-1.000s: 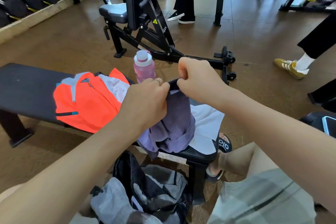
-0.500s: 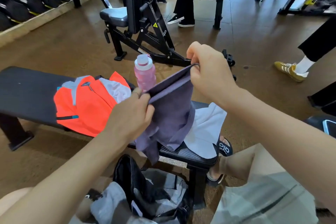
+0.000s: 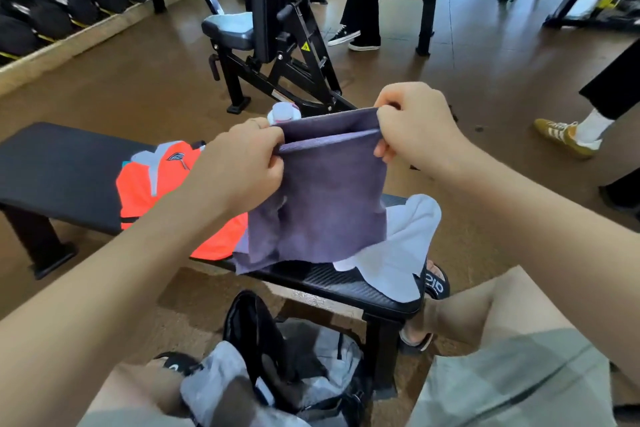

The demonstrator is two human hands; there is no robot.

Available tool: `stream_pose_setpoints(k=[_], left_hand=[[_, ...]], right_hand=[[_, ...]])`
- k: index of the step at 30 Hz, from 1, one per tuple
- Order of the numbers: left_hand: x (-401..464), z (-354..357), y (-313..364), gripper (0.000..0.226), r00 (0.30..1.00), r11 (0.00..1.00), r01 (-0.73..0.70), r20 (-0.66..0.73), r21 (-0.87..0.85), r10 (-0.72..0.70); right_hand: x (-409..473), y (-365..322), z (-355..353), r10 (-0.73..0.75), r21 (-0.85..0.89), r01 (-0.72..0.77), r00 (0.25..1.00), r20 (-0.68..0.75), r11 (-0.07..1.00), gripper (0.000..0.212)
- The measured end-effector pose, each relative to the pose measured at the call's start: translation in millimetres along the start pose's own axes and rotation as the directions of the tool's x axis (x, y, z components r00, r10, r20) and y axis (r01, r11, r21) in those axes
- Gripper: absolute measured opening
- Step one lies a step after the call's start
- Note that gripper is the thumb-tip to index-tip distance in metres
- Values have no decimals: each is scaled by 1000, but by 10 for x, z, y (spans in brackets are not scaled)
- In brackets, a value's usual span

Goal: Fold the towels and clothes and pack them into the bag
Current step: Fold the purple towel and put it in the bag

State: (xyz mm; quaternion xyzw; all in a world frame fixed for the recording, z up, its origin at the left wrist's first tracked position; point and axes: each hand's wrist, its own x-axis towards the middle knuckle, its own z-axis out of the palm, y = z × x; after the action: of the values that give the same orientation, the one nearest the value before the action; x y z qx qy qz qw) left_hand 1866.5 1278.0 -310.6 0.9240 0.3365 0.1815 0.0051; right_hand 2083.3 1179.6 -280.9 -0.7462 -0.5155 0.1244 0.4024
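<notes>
Hanging doubled over between both hands above the black bench point(image 3: 62, 166), the purple towel point(image 3: 325, 191) has its top fold stretched level, the left hand point(image 3: 239, 166) pinching one end and the right hand point(image 3: 415, 128) pinching the other with curled fingers. Its lower edge touches the bench between an orange jacket point(image 3: 145, 191) and a white cloth point(image 3: 401, 246). The open grey-and-black bag point(image 3: 294, 367) sits on the floor just below, between the person's knees.
</notes>
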Motion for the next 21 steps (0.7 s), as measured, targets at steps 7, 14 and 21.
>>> stream_pose_setpoints(k=[7,14,21], left_hand=[[-92,70,-77,20,994,1000,-24,102,17,22],[-198,122,-69,26,985,978,-101,159,184,72],[-306,135,-122,20,983,943,-164,132,289,131]], right_hand=[[24,44,-126,-48,-275,92,985,164,957,18],[100,167,-147,-42,-355,39,999,-1,934,27],[-47,216,-206,159,-110,-158,987,-6,981,20]])
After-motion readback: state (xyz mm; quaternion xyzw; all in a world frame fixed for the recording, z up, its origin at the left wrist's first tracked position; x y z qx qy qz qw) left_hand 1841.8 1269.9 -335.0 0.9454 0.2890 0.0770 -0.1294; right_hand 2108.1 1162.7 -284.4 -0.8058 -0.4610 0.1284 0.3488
